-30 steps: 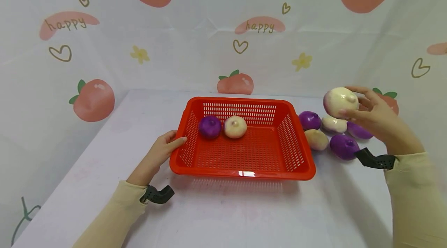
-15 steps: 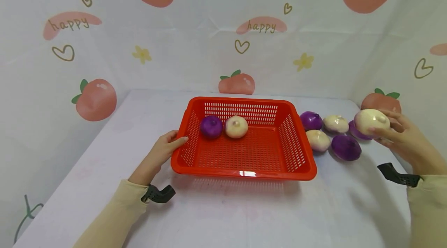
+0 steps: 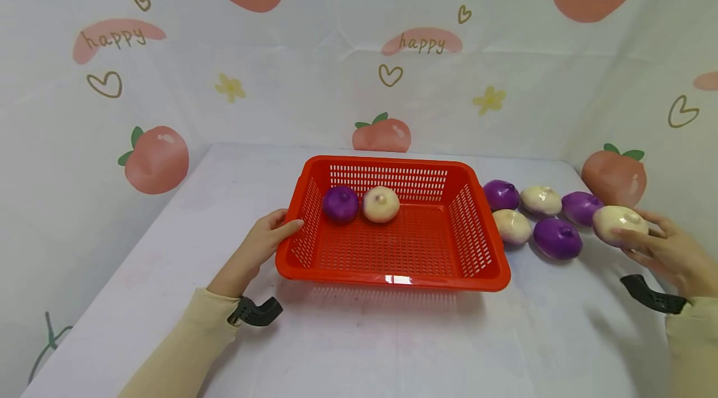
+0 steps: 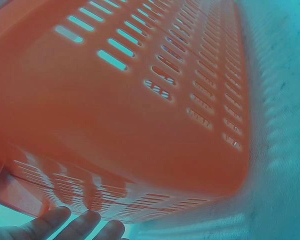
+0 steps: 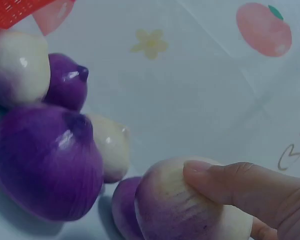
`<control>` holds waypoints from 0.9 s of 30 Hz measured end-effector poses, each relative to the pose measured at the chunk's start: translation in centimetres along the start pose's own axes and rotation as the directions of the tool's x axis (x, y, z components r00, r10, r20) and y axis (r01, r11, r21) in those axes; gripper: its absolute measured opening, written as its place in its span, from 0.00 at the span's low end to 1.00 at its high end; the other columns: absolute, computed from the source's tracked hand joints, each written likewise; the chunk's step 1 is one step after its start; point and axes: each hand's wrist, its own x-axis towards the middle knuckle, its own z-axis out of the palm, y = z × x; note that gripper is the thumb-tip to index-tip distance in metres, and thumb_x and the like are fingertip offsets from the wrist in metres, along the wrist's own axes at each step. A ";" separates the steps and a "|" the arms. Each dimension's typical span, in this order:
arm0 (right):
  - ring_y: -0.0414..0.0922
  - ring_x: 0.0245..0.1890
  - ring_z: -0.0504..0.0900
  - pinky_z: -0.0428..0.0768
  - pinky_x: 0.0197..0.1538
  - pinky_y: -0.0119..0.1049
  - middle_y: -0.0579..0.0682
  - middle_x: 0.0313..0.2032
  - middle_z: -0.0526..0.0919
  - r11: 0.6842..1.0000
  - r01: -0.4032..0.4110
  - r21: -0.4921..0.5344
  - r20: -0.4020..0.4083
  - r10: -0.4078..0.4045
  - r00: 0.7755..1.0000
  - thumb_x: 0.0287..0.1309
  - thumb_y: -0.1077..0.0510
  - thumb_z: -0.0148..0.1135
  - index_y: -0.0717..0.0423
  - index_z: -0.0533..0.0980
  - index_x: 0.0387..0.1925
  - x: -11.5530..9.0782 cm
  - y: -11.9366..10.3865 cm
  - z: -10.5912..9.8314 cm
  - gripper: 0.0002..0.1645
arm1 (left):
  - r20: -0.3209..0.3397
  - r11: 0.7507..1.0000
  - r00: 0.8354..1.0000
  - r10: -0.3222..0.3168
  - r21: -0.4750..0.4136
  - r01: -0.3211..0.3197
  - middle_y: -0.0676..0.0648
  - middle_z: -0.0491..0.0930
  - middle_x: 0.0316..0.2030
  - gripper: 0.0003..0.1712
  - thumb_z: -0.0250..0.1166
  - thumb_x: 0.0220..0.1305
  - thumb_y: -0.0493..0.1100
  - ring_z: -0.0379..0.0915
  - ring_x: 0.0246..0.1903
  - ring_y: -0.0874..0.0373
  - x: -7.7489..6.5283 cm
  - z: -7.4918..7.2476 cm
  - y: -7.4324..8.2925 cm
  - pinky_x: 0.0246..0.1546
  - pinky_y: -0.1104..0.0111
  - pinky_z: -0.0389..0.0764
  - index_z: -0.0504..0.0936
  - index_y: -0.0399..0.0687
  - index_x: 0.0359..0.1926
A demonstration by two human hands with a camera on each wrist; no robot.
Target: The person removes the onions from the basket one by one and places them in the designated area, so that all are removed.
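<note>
left hand (image 3: 259, 245) pinches basket rim (image 3: 336, 279) | right hand (image 3: 675, 255) grips pale bulb (image 3: 610, 222) (thumb (image 5: 245, 187) straight)

A white table (image 3: 359, 348) bears a red perforated plastic basket (image 3: 392, 283); grouped just beside its right wall lie a purple onion (image 3: 501, 195), a pale onion (image 3: 541, 200) and a second purple onion (image 3: 580, 207), with a second pale onion (image 3: 513, 228) and a third purple onion (image 3: 558, 239) in front.
</note>
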 end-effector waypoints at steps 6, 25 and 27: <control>0.31 0.31 0.81 0.83 0.35 0.27 0.31 0.33 0.73 0.994 -0.101 -0.048 -0.010 0.100 0.995 0.67 0.60 0.56 0.25 0.50 0.62 0.0 0.7 -0.9 0.37 | 0.003 1.000 1.000 0.000 -0.009 0.000 0.34 0.78 0.51 0.29 0.56 0.70 0.51 0.80 0.40 0.58 0.0 0.1 0.0 0.46 0.69 0.81 0.66 0.35 0.63; 0.34 0.33 0.79 0.83 0.38 0.33 0.30 0.34 0.72 0.971 -0.207 -0.115 0.039 0.213 0.976 0.64 0.60 0.60 0.31 0.59 0.47 0.9 2.8 -2.3 0.24 | 0.011 1.000 1.000 0.000 -0.015 0.000 0.34 0.78 0.51 0.30 0.56 0.70 0.52 0.80 0.39 0.59 0.1 -0.1 0.0 0.45 0.70 0.82 0.66 0.35 0.63; 0.33 0.33 0.79 0.83 0.39 0.32 0.30 0.35 0.71 0.968 -0.212 -0.134 0.042 0.220 0.975 0.64 0.59 0.60 0.29 0.58 0.48 1.0 2.8 -2.3 0.25 | 0.009 1.000 1.000 -0.002 -0.015 0.002 0.34 0.78 0.51 0.30 0.56 0.70 0.52 0.80 0.39 0.59 0.1 -0.1 0.0 0.44 0.70 0.82 0.66 0.35 0.63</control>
